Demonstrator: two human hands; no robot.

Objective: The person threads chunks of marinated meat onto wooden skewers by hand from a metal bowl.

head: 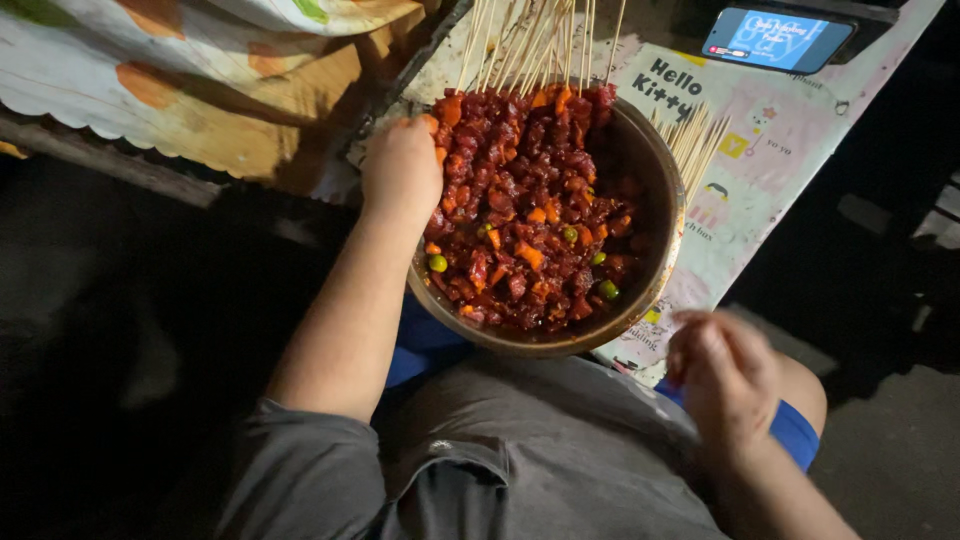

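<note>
Left hand [402, 172] grips round metal bowl [660, 180]; glossy meat chunks [520, 210].

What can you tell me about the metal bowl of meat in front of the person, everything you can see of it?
The metal bowl is round, dull and brownish, its inner wall smeared with red sauce. It is heaped with small dark red marinated meat cubes mixed with orange bits and green peas. It sits tilted on the person's lap at the edge of a printed sheet. The left hand grips its left rim, fingers at the meat. Bamboo skewers fan out behind it. The right hand is blurred, off the bowl.
</note>
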